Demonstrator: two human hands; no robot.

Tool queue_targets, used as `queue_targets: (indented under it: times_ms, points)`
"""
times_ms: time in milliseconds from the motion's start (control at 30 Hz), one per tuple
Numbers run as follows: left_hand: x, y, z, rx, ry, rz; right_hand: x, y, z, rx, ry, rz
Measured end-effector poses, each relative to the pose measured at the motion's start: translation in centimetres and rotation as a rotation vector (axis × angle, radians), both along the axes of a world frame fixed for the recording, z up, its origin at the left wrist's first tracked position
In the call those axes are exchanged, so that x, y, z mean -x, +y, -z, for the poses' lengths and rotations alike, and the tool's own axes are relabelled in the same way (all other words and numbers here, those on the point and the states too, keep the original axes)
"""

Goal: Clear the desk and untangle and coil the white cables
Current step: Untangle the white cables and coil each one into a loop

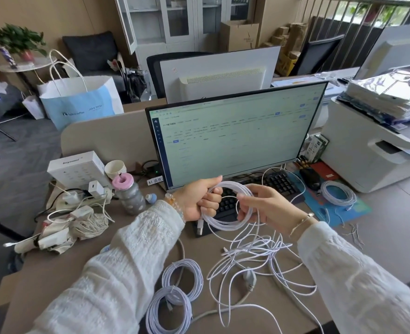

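2 hands share 1 coil [225, 208] above the keyboard [271, 186]: your left hand [202, 198] fists its loops so they hold shape, your right hand [259, 206] curls fingers around the strand, feeding from the tangle [254, 259] below.

Desk [380, 239]: we saw it brown, carrying everything.
Front: two coils [178, 292], a tangle [254, 266].
Left: bottle [130, 196], box [78, 168], power strip [83, 201].
Right: printer [372, 150], mat [331, 203], another coil [338, 192].
Centre: monitor [232, 136], keyboard [259, 191].
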State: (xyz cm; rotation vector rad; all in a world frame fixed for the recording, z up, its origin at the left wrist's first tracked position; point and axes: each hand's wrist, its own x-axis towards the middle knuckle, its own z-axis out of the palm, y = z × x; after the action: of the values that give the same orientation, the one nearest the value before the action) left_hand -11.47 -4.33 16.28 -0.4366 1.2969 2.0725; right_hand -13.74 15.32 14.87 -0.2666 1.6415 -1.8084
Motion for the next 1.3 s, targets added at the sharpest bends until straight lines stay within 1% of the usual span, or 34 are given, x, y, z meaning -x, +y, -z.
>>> queue_targets:
  times_ms: [67, 167, 233, 300, 433, 500, 567, 633, 667, 700, 900, 967, 1000, 1033, 1100, 1167, 1233, 1300]
  points:
    - [-0.1, 0.1, -0.2, 0.074, 0.059, 0.035, 0.3, 0.0, 0.4, -0.062, 0.116, 0.043]
    - [0.1, 0.2, -1.4, 0.171, 0.192, 0.058, 0.5, 0.0, 0.7, -0.063, 0.169, 0.091]
    - [0.5, 0.0, -2.7, 0.215, 0.285, 0.056, 0.6, 0.3, 0.9, -0.102, 0.212, 0.060]
    - [0.9, -0.4, -4.4, 0.239, 0.369, 0.034, 0.7, 0.8, 1.6, -0.184, 0.250, 0.007]
    - [1.5, -1.5, -7.9, 0.217, 0.498, -0.082, 0.8, 1.3, 4.5, -0.305, 0.292, 0.023]
    - [1.6, -1.9, -9.5, 0.170, 0.552, -0.154, 1.2, 1.9, 6.0, -0.409, 0.404, 0.055]
    - [1.6, -2.2, -10.6, 0.166, 0.595, -0.210, 1.7, 2.6, 6.6, -0.546, 0.534, 0.127]
    - [1.5, -2.3, -11.0, 0.175, 0.614, -0.270, 2.3, 3.3, 5.8, -0.668, 0.707, 0.224]
    - [1.5, -2.4, -10.9, 0.177, 0.615, -0.299, 2.5, 3.5, 4.9, -0.692, 0.777, 0.257]
    - [1.5, -2.4, -10.7, 0.181, 0.616, -0.323, 2.5, 3.5, 3.5, -0.687, 0.801, 0.279]
    - [1.6, -1.9, -9.1, 0.210, 0.596, -0.369, 2.3, 2.6, -4.9, -0.582, 0.857, 0.377]
    - [1.5, -1.6, -8.8, 0.217, 0.591, -0.363, 1.9, 2.3, -6.7, -0.495, 0.803, 0.393]
    - [1.4, -1.4, -8.7, 0.218, 0.587, -0.358, 1.8, 2.2, -7.1, -0.489, 0.763, 0.377]
    - [1.4, -1.4, -8.6, 0.218, 0.583, -0.354, 1.7, 2.1, -7.3, -0.537, 0.734, 0.335]
    - [1.3, -1.4, -8.2, 0.218, 0.576, -0.353, 1.9, 2.0, -6.9, -0.775, 0.741, 0.207]
    - [1.3, -1.7, -7.9, 0.204, 0.561, -0.372, 2.2, 2.1, -6.1, -0.968, 0.792, 0.184]
    - [1.3, -2.0, -7.7, 0.187, 0.547, -0.420, 2.1, 2.4, -5.6, -0.988, 0.824, 0.240]
    - [1.3, -2.5, -7.4, 0.204, 0.541, -0.482, 1.3, 2.3, -5.4, -1.009, 0.881, 0.164]
